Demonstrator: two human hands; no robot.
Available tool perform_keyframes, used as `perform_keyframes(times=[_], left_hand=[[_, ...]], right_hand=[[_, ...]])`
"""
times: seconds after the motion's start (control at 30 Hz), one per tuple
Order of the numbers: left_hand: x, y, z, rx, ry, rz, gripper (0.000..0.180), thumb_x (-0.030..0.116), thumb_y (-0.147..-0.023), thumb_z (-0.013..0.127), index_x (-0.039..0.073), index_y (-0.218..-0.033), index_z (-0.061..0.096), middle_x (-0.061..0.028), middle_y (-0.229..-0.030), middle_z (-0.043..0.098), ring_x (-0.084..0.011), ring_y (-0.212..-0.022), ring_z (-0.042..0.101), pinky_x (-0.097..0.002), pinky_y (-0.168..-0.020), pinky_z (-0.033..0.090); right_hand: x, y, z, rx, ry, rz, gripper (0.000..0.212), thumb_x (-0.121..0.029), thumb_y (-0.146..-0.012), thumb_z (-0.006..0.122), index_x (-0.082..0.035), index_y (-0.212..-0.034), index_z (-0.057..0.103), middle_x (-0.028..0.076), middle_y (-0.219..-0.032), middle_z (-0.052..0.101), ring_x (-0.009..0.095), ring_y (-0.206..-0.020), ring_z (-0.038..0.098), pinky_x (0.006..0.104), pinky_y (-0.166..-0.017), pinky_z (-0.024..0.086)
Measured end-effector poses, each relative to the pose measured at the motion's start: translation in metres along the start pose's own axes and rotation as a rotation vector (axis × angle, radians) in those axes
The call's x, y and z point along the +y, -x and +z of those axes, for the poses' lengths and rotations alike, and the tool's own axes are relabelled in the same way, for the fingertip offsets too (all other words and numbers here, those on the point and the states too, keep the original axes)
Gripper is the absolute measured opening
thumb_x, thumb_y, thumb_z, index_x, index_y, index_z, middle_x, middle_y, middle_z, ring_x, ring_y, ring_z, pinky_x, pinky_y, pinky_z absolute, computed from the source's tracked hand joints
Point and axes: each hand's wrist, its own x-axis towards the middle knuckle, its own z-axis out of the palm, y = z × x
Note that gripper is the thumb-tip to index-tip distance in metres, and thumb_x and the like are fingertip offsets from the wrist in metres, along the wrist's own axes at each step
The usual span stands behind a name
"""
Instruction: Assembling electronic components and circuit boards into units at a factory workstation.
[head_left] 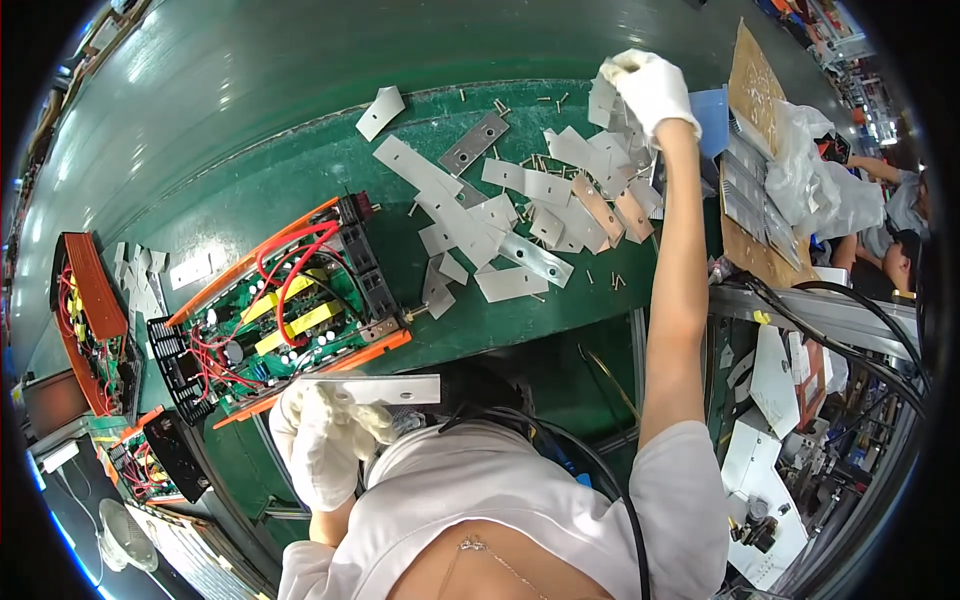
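Note:
My left hand (pixel 325 440), in a white glove, is closed around a flat metal bar (pixel 395 389) with holes, held level near my body at the bench's front edge. My right arm stretches to the far right of the bench. There my gloved right hand (pixel 650 88) pinches a thin grey sheet (pixel 601 103) at the far side of a loose pile of grey sheets (pixel 470 235). Mixed into that pile are metal plates with holes (pixel 537 260), copper-coloured plates (pixel 597 212) and scattered screws (pixel 617 282). The fingertips of my right hand are partly hidden.
An orange-sided circuit assembly (pixel 290 310) with red wires lies left of the pile; more such units (pixel 92 320) stand further left. At right are a blue bin (pixel 709 122), cardboard with metal parts (pixel 750 190), plastic wrap (pixel 815 180) and black cables (pixel 850 340). Another person (pixel 900 190) is at far right.

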Motion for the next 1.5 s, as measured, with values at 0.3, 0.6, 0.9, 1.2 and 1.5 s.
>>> perform_keyframes(times=[0.3,0.6,0.9,1.2,1.5], left_hand=[[0.002,-0.002,0.020,-0.065,0.089,-0.062,0.030,0.028,-0.092,0.056,-0.002,-0.097,0.055,-0.0176,-0.073,0.066,-0.0215,-0.053,0.063,-0.0224,-0.042,0.043],[-0.004,0.001,0.034,-0.282,0.113,-0.081,0.029,0.029,-0.096,0.051,0.001,-0.103,0.056,-0.0194,-0.079,0.067,-0.0218,-0.056,0.064,-0.0220,-0.041,0.040],[-0.007,0.019,0.019,-0.120,0.004,-0.061,0.027,0.029,-0.097,0.051,0.003,-0.095,0.055,-0.0184,-0.070,0.066,-0.0210,-0.049,0.061,-0.0234,-0.040,0.040],[-0.012,0.009,0.055,-0.036,-0.062,-0.036,0.027,0.026,-0.098,0.047,0.001,-0.091,0.054,-0.0178,-0.062,0.061,-0.0153,-0.038,0.047,-0.0203,-0.036,0.031],[-0.018,-0.003,0.072,-0.096,-0.084,-0.059,0.027,0.027,-0.096,0.049,0.000,-0.092,0.054,-0.0188,-0.067,0.063,-0.0164,-0.040,0.051,-0.0204,-0.035,0.031]], right_hand=[[-0.049,0.067,-0.071,-0.159,-0.878,-0.067,0.025,-0.015,-0.086,0.066,-0.001,-0.107,0.066,0.000,-0.092,0.068,0.003,-0.069,0.059,0.0154,-0.053,0.035],[-0.077,0.119,-0.075,-0.212,-0.854,-0.084,0.032,-0.021,-0.087,0.066,-0.003,-0.112,0.064,0.005,-0.101,0.069,0.008,-0.071,0.065,0.0166,-0.058,0.043],[-0.024,0.188,0.003,0.201,-0.446,0.047,0.044,-0.021,-0.081,0.072,-0.009,-0.122,0.059,0.011,-0.121,0.061,0.024,-0.107,0.061,0.0328,-0.092,0.048],[0.025,0.162,0.004,0.149,-0.223,0.424,0.050,-0.038,-0.084,0.063,-0.018,-0.129,0.054,0.016,-0.125,0.057,0.031,-0.107,0.059,0.0384,-0.090,0.046],[0.014,0.138,0.022,0.338,-0.197,0.427,0.032,-0.019,-0.089,0.052,-0.019,-0.120,0.061,0.016,-0.105,0.064,0.034,-0.093,0.063,0.0408,-0.084,0.050]])
